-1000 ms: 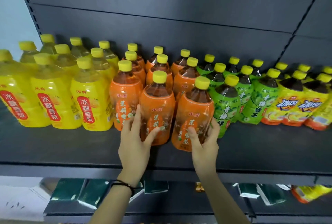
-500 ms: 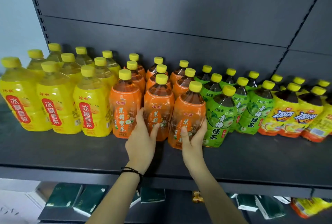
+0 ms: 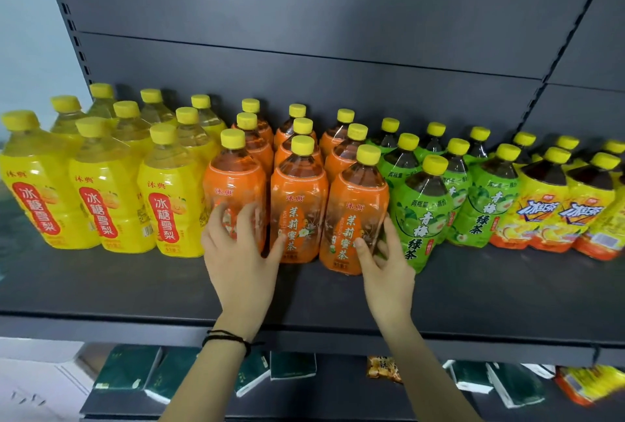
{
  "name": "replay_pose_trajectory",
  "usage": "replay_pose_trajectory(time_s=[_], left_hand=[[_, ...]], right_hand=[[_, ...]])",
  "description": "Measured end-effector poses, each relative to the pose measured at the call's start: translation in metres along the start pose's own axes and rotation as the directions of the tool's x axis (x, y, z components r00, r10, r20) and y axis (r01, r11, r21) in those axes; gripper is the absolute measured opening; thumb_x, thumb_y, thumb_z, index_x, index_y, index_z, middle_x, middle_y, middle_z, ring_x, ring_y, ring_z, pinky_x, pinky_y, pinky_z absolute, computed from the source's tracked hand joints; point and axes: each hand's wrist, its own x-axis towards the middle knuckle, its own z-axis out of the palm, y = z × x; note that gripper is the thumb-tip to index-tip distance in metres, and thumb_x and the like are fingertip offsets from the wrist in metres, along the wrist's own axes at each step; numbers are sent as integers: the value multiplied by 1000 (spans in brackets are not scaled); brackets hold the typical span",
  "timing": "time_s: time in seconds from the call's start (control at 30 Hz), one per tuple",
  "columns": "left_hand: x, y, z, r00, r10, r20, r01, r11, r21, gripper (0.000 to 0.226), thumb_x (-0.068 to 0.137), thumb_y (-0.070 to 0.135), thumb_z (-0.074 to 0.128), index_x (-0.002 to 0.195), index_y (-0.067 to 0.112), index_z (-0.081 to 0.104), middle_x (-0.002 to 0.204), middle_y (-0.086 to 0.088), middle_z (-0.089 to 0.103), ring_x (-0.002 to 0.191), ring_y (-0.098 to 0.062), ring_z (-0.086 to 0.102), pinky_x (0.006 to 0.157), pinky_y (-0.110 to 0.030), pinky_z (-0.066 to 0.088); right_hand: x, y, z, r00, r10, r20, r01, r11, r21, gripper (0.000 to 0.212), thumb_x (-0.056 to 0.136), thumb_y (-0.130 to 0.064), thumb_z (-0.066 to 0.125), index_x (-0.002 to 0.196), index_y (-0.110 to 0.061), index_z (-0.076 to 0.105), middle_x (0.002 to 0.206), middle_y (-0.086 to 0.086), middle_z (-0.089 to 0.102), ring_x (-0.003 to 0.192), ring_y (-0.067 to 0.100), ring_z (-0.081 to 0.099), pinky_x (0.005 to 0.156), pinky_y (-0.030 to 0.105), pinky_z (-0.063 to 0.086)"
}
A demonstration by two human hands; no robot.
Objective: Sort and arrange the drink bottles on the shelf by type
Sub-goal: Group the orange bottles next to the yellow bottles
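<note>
Head view, left hand (image 3: 238,261) pressing orange bottles (image 3: 299,191), right hand (image 3: 389,269) gripping orange bottle (image 3: 355,198)

We find the orange jasmine honey tea bottles (image 3: 299,205) upright on the shelf (image 3: 135,286) in three files of three, with yellow caps and amber drink. Touching them on the left stand the yellow rock-sugar pear drink bottles (image 3: 101,205), also three by three. To their right we see the green plum green tea bottles (image 3: 422,218), and further right the iced black tea bottles (image 3: 544,215) with yellow-and-orange labels. The front-right orange bottle (image 3: 355,185) sits slightly forward of its neighbours, the right hand (image 3: 389,269) wrapped round its lower part. The left hand (image 3: 240,259) lays spread fingers on the front-left orange bottle (image 3: 233,185).
</note>
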Motion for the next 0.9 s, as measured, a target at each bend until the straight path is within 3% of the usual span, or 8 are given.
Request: replay_pose_trajectory(time_s=[0.07, 0.17, 0.33, 0.5, 0.6, 0.7, 0.8, 0.9], left_hand=[[0, -2, 5, 1000, -6, 5, 6, 999, -32, 71, 72, 42, 78, 130, 16, 48, 143, -21, 33, 126, -41, 35, 95, -50, 41], [1, -1, 11, 999, -1, 35, 3, 999, -35, 74, 71, 40, 79, 132, 15, 46, 144, -23, 32, 122, -44, 35, 92, -52, 43], [-2, -1, 19, 998, 57, -15, -56, 997, 46, 57, 75, 39, 77, 122, 13, 58, 136, -27, 43, 106, -40, 38, 84, -52, 44], [-6, -8, 23, 992, 119, -34, -115, 988, 99, 49, 83, 45, 62, 121, 14, 60, 139, -24, 41, 107, -42, 39, 94, -47, 28], [-6, -9, 18, 997, 74, -21, -75, 997, -20, 45, 84, 39, 63, 121, 14, 58, 141, -21, 38, 114, -43, 39, 98, -48, 31], [-6, -13, 8, 1000, 27, 10, -24, 978, -206, 37, 83, 22, 71, 114, 9, 57, 126, -19, 46, 114, -36, 40, 96, -40, 33], [-11, -13, 2, 985, 31, 169, 29, 939, -342, 22, 86, 16, 65, 106, 10, 57, 110, -9, 55, 107, -26, 48, 88, -27, 35], [-20, -3, 2, 945, 90, 315, 57, 903, -427, 11, 91, 18, 59, 100, 20, 56, 96, 5, 61, 93, -14, 59, 78, -30, 48]], right_hand=[[3, 1, 5, 1000, -4, -24, 3, 1000, -16, 64, 91, -44, 59, 147, -40, 29, 123, -3, 64, 107, 17, 65, 95, 42, 53], [9, 2, 11, 999, -15, -46, 14, 999, -34, 63, 92, -44, 56, 148, -39, 28, 114, -2, 65, 102, 18, 65, 93, 43, 54], [7, 3, 16, 996, -24, -84, 21, 999, -40, 63, 92, -45, 55, 148, -37, 28, 121, 3, 66, 104, 22, 66, 91, 43, 54], [6, 1, 12, 999, 3, -33, -3, 1000, 6, 64, 91, -43, 58, 148, -36, 29, 119, -10, 59, 108, 14, 62, 95, 38, 52], [3, 1, 5, 999, 17, 40, -19, 998, 63, 65, 92, -35, 61, 148, -32, 30, 125, -16, 53, 112, 5, 56, 97, 28, 48], [-3, 3, -2, 999, 32, 26, -33, 999, 38, 51, 93, -24, 61, 141, -26, 44, 123, -15, 58, 106, 3, 59, 91, 18, 48], [-8, 8, -10, 999, 53, -3, -53, 999, 3, 25, 93, -15, 60, 118, -20, 63, 103, -14, 66, 94, 5, 64, 74, 6, 46], [-8, 13, -22, 997, 49, 55, -50, 999, 16, 17, 92, -14, 62, 107, -19, 67, 90, -16, 67, 84, -4, 64, 71, 8, 47]])
